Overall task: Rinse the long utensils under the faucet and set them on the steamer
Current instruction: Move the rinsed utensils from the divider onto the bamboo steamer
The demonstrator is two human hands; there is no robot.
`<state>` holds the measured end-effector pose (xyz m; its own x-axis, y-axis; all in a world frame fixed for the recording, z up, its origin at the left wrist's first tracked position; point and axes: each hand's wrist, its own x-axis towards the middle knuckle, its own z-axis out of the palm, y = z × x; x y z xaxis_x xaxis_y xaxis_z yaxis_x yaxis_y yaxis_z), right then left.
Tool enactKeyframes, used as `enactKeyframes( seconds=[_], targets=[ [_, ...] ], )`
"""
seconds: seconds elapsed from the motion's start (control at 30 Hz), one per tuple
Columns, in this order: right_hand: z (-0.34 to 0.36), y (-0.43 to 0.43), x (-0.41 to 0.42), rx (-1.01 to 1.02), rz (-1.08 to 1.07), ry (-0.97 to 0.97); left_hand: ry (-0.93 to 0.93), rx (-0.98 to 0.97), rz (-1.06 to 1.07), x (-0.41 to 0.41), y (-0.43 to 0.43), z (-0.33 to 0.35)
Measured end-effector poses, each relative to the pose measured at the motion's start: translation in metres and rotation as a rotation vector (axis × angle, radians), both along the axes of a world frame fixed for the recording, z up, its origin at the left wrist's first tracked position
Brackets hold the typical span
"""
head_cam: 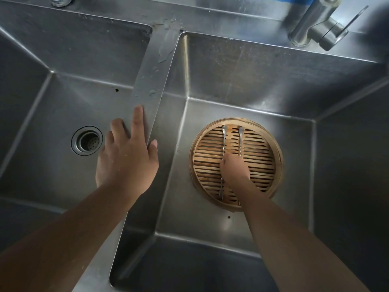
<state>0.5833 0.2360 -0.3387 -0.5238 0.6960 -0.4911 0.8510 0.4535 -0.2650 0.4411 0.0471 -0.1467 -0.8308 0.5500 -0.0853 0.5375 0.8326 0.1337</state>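
Note:
A round bamboo steamer [277, 159] lies flat on the floor of the right sink basin. Two long metal spoons rest side by side across its slats, bowls pointing away from me: the left spoon [224, 135] and the right spoon [240, 135]. My right hand [234, 168] is down on the steamer with its fingers curled over the middle of the right spoon's handle. The left spoon runs along the hand's left edge, and its lower end shows below the hand. My left hand [126, 159] rests flat on the divider [151, 81] between the basins, fingers spread, holding nothing.
The steel faucet [315, 24] stands at the back right, above the right basin, with no water running. The left basin has a round drain strainer [87, 140]. Water drops lie on the divider's far end. Another fitting's base [60, 1] sits at the top left.

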Motion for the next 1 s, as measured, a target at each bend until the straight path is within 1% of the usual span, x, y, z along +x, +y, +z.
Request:
enactKeyframes(
  seconds=[0.33, 1.0],
  targets=[
    [-0.0026, -0.0002, 0.0052, -0.020, 0.012, 0.048, -0.001, 0.000, 0.006, 0.0004, 0.0012, 0.0000],
    [-0.0015, 0.0007, 0.0016, -0.043, -0.007, 0.048, 0.016, 0.014, -0.007, -0.0010, -0.0001, -0.0024]
  ],
)
